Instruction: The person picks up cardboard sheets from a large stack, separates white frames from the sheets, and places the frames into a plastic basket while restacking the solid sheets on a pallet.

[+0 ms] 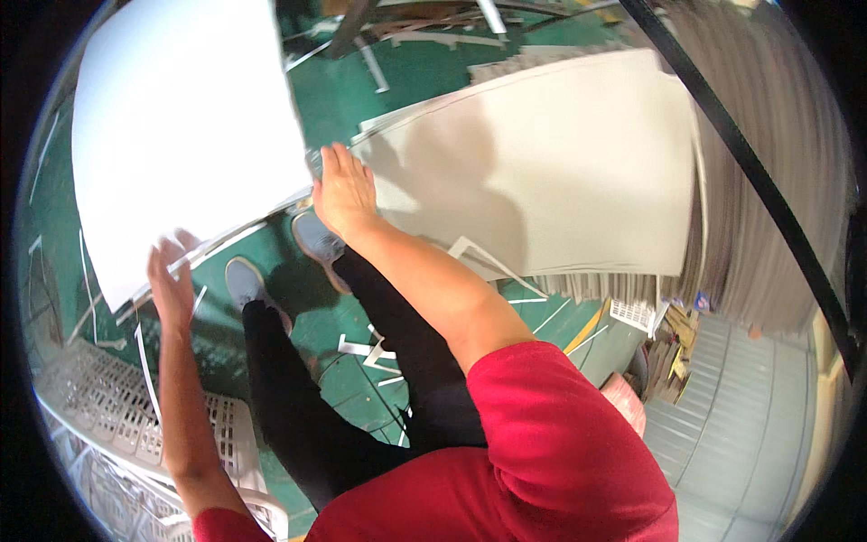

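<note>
A bright white stack of large sheets [190, 117], like paper or board, fills the upper left. At its near edge is my left hand [172, 280], slightly blurred, its fingers stretched out and apart. My right hand [346, 194] lies flat against the stack's right edge by the near corner, fingers extended. Just right of that hand lies a second stack of large off-white sheets [587, 163], with a shadow cast over its left part. Whether my left fingertips touch the sheet edge is hard to tell.
Offcut strips [370, 352] lie scattered over the green floor [334, 99]. A white slotted plastic basket [135, 406] is at lower left. Tall piles of sheets [759, 154] stand at far right, crossed by a black bar [741, 154]. My shoes [316, 239] are close to the white stack.
</note>
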Tool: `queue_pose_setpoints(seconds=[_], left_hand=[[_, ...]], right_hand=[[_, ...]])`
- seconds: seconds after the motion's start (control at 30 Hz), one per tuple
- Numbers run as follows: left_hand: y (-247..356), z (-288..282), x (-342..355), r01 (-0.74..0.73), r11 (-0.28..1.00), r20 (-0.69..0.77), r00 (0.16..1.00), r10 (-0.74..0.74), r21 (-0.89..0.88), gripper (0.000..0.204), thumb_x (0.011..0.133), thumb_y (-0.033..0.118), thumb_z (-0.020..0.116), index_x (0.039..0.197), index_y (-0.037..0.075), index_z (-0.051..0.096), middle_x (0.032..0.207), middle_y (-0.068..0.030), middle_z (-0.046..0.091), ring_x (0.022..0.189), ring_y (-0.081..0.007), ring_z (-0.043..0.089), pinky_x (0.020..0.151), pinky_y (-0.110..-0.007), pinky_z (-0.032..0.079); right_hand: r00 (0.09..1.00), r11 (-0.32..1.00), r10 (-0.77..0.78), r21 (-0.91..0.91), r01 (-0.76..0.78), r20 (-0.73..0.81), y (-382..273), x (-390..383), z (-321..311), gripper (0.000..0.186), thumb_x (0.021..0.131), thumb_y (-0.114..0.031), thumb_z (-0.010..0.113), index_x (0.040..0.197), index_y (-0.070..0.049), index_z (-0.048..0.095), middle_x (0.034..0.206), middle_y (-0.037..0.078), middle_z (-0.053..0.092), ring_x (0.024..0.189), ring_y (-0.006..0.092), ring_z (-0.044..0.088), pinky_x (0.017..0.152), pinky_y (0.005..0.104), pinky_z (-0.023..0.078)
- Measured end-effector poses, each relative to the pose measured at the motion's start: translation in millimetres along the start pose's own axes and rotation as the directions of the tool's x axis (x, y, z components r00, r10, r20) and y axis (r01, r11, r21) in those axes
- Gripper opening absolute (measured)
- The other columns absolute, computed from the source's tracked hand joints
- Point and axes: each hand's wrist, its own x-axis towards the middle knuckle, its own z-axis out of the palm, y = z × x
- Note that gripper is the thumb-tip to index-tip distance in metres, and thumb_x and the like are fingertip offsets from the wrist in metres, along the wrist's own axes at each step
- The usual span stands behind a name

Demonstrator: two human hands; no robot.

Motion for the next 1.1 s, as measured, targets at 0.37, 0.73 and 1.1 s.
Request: queue_pose_setpoints(seconds=[0.37,0.73,1.1], left_hand=[[222.6,-101.3,-206.9,0.588,-0.358,0.549,0.808,0.215,-0.725,0.054,0.085,0.022,0.057,0.128,0.0,0.034,0.115,-0.0187,0.052,0.094,-0.0261,0.057,0.074,-0.036,0.052],[217.2,-83.8,-234.6,0.477,-0.291,0.469,0.878,0.1,-0.83,0.053,0.091,0.026,0.045,0.136,0.009,0.023,0.124,-0.0147,0.046,0.108,-0.0231,0.052,0.084,-0.039,0.049],[213.2,-79.1,-240.7,0.473,-0.174,0.476,0.879,0.031,-0.864,0.055,0.089,0.027,0.05,0.136,0.012,0.025,0.126,-0.0114,0.045,0.11,-0.0205,0.049,0.088,-0.039,0.043]], right_hand=[[0.882,0.759,0.414,-0.449,-0.471,-0.226,295.3,-169.4,-242.2,0.046,0.076,-0.011,0.054,0.12,-0.006,0.042,0.121,0.013,0.045,0.108,0.0295,0.046,0.089,0.0404,0.04],[0.651,0.566,0.444,-0.371,-0.737,-0.615,424.3,-214.1,-369.3,0.048,0.078,-0.01,0.052,0.124,-0.007,0.039,0.125,0.01,0.041,0.116,0.0267,0.039,0.094,0.0415,0.035],[0.651,0.566,0.605,-0.327,-0.757,-0.459,377.7,-214.0,-418.2,0.04,0.074,-0.021,0.059,0.111,-0.008,0.049,0.115,0.01,0.048,0.112,0.0252,0.042,0.093,0.0398,0.035]])
